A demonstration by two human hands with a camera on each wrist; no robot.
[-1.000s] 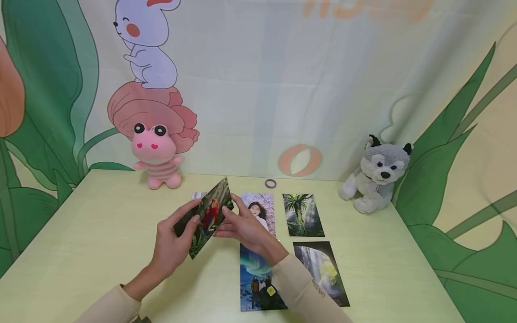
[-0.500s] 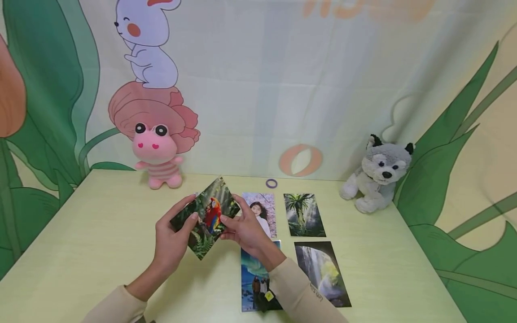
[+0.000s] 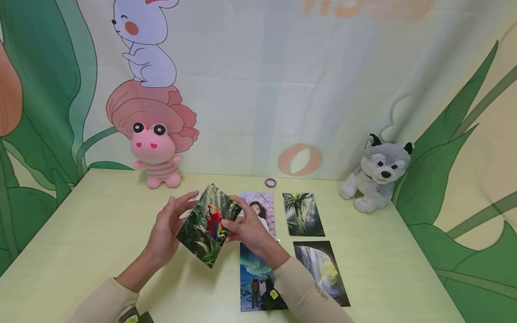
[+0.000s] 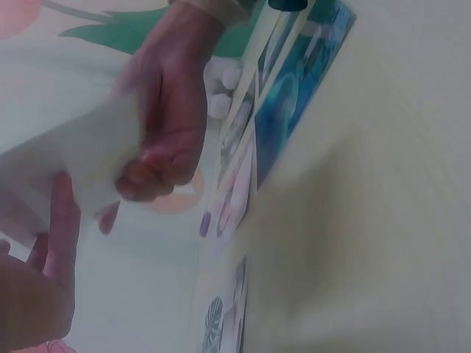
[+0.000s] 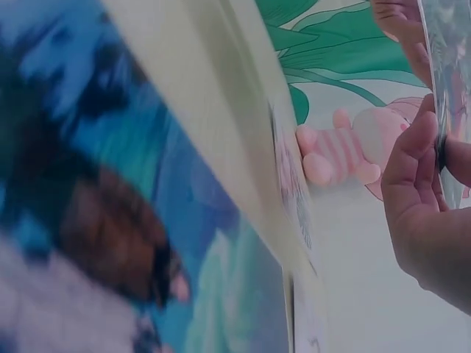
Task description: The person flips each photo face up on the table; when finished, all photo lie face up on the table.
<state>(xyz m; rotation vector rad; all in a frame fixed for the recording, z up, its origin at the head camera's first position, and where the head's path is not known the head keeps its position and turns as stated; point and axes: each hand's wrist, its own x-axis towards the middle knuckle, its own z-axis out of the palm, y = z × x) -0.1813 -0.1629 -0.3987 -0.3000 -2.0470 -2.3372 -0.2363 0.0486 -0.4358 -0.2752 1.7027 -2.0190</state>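
Observation:
A photo print of a red parrot (image 3: 202,235) is held tilted above the table, its pale back (image 4: 92,147) showing in the left wrist view. My right hand (image 3: 252,231) pinches its right edge between thumb and fingers. At the print's left side, my left hand (image 3: 163,233) has its fingers extended, some of them against or close to the back. Whether further prints lie behind the parrot one, I cannot tell. Prints of a woman under blossoms (image 3: 264,220), a palm (image 3: 303,215), a waterfall (image 3: 319,269) and an aurora (image 3: 254,269) lie on the table.
A pink striped plush toy (image 3: 155,154) stands at the back left, and a grey husky plush (image 3: 379,175) sits at the back right. A purple ring (image 3: 270,179) lies near the table's back edge. Another print (image 4: 232,316) lies mostly behind my hands.
The parrot print has turned to face up more fully and come slightly lower. My left thumb has let go of its front, and the left fingers have straightened. My right hand keeps its pinch.

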